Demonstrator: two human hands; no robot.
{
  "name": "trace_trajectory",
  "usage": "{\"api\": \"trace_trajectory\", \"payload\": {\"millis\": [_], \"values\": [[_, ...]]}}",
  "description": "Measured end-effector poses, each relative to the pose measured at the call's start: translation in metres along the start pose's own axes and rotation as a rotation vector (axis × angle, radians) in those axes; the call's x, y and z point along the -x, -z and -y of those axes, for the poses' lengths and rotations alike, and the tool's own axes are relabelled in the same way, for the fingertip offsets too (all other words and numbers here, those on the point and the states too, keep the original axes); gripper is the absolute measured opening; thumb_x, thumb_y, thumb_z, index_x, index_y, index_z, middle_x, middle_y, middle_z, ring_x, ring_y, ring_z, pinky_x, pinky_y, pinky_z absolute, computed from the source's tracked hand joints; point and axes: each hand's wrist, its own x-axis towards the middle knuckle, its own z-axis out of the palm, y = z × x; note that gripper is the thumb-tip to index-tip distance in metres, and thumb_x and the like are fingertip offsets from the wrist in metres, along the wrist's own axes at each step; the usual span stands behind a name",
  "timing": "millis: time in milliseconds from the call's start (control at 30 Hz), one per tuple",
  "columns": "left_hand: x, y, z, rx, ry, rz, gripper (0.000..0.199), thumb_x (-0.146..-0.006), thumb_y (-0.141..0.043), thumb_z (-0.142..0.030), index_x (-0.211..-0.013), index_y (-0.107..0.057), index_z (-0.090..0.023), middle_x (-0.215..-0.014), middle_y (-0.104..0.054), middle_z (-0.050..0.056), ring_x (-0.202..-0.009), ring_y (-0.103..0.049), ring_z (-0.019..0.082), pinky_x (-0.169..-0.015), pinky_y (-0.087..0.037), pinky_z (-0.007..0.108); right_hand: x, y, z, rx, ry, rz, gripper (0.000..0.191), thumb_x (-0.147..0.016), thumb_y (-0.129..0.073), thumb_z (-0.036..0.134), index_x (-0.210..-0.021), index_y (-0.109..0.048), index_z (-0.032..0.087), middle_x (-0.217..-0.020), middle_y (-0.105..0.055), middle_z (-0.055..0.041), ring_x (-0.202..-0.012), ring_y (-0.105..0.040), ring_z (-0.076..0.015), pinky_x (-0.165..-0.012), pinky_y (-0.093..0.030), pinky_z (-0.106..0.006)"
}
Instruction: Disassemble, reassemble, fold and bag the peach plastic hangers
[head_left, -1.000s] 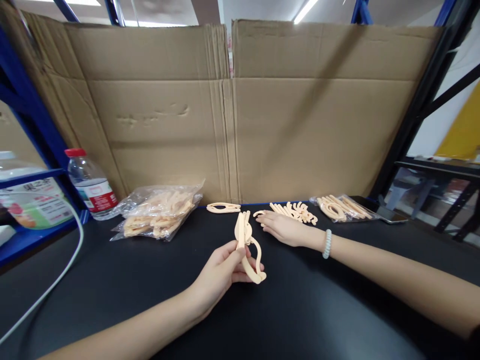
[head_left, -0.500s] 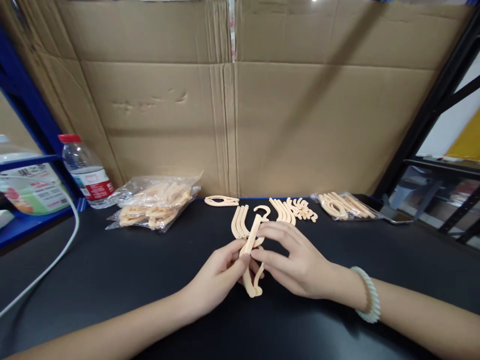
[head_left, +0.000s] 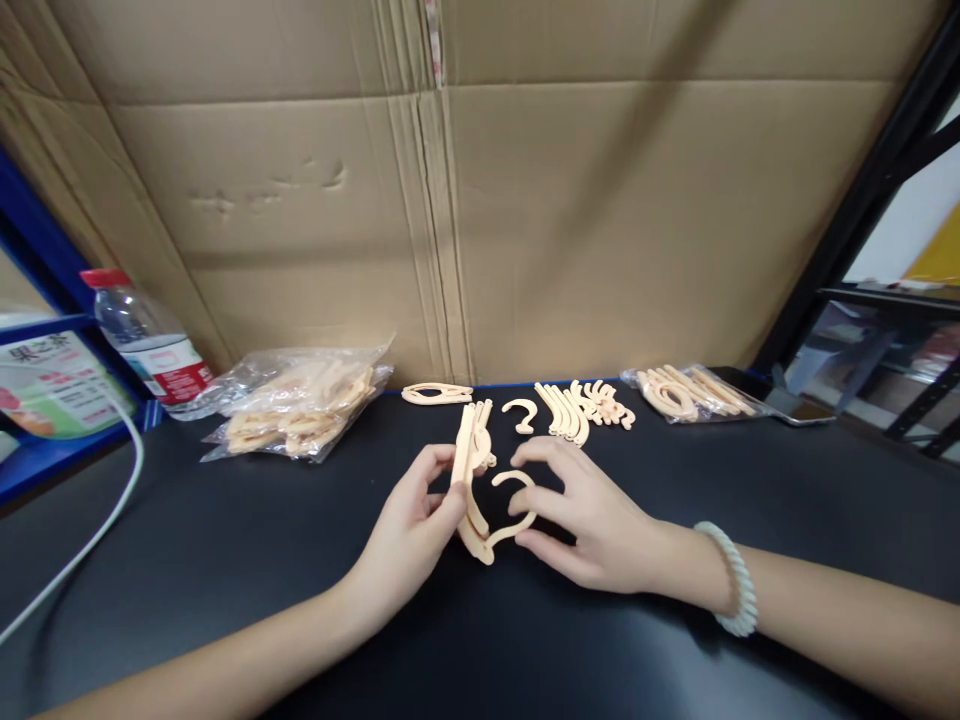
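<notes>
My left hand (head_left: 420, 515) is closed round the folded arms of a beige folding clothes hanger (head_left: 465, 450), pinched between thumb and fingers and standing at a tilt above the table. From its lower end a curved hook (head_left: 504, 533) sticks out to the right. My right hand (head_left: 581, 520) has its bent fingers and thumb round this hook; the exact contact is partly hidden by the fingers. Behind the hands lie a loose hook piece (head_left: 523, 415), a row of curved hanger arms (head_left: 562, 412) and several small hooks (head_left: 604, 403).
A folded hanger (head_left: 437, 394) lies near the cardboard wall (head_left: 300, 200). Bagged hanger parts (head_left: 300, 405) sit at the left, a second bag (head_left: 690, 392) at the right beside a phone-like dark object (head_left: 799, 405). A red-capped bottle (head_left: 157, 345) and a white cable (head_left: 112, 520) are on the left.
The hanger has moved slightly left and up in my left hand. Its hook now shows swung out to the right, with my right fingers shifted from the arms to the hook.
</notes>
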Motion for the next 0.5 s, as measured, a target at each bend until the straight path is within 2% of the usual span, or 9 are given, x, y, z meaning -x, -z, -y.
{"api": "trace_trajectory", "payload": {"millis": [133,233,300,367,433,500], "values": [[0.000,-0.001,-0.002,-0.042,0.038,0.041,0.022,-0.088,-0.056,-0.036,-0.101,-0.055,-0.019,-0.100,-0.063,0.005,-0.076,-0.065,0.018,-0.060,-0.055,0.026,-0.006,-0.001,0.002,-0.566,-0.303,0.005,0.032,-0.087,-0.060,0.023,-0.120,-0.060,0.023,-0.139,-0.045,-0.0118,-0.133,-0.039,-0.0255,-0.107,-0.037,-0.045],[0.002,-0.002,-0.005,-0.051,0.054,0.088,0.022,-0.088,-0.055,-0.037,-0.100,-0.055,-0.019,-0.094,-0.063,0.003,-0.062,-0.065,0.014,-0.055,-0.055,0.026,-0.011,-0.004,0.001,-0.959,-0.434,0.037,0.035,-0.090,-0.058,0.028,-0.125,-0.058,0.025,-0.130,-0.058,-0.0089,-0.125,-0.051,-0.0231,-0.105,-0.040,-0.045],[0.003,-0.001,-0.006,-0.050,0.063,0.099,0.020,-0.088,-0.054,-0.037,-0.098,-0.054,-0.019,-0.090,-0.061,0.002,-0.054,-0.063,0.012,-0.048,-0.053,0.024,-0.013,-0.005,-0.001,-1.056,-0.522,-0.037,0.032,-0.090,-0.060,0.031,-0.121,-0.061,0.023,-0.120,-0.064,-0.0081,-0.116,-0.058,-0.0219,-0.102,-0.043,-0.042],[0.002,0.000,-0.005,-0.096,0.056,0.086,0.018,-0.087,-0.052,-0.034,-0.096,-0.053,-0.019,-0.084,-0.059,0.000,-0.051,-0.062,0.012,-0.042,-0.049,0.021,-0.013,-0.006,-0.003,-1.053,-0.611,-0.167,0.027,-0.088,-0.062,0.034,-0.112,-0.064,0.021,-0.111,-0.067,-0.0074,-0.107,-0.062,-0.0196,-0.097,-0.047,-0.037],[0.001,0.002,-0.002,-0.172,0.030,0.074,0.017,-0.088,-0.049,-0.030,-0.100,-0.053,-0.019,-0.081,-0.057,-0.001,-0.049,-0.060,0.011,-0.039,-0.045,0.019,-0.013,-0.007,-0.005,-1.035,-0.699,-0.259,0.026,-0.087,-0.063,0.037,-0.107,-0.060,0.020,-0.099,-0.067,-0.0052,-0.087,-0.067,-0.0161,-0.081,-0.053,-0.031],[0.000,0.004,0.002,-0.269,-0.020,0.070,0.023,-0.090,-0.044,-0.026,-0.111,-0.051,-0.020,-0.082,-0.059,-0.001,-0.048,-0.057,0.010,-0.041,-0.046,0.020,-0.013,-0.009,-0.006,-1.052,-0.780,-0.226,0.032,-0.086,-0.063,0.040,-0.108,-0.054,0.019,-0.084,-0.065,-0.0014,-0.059,-0.064,-0.0118,-0.058,-0.052,-0.026]]}}
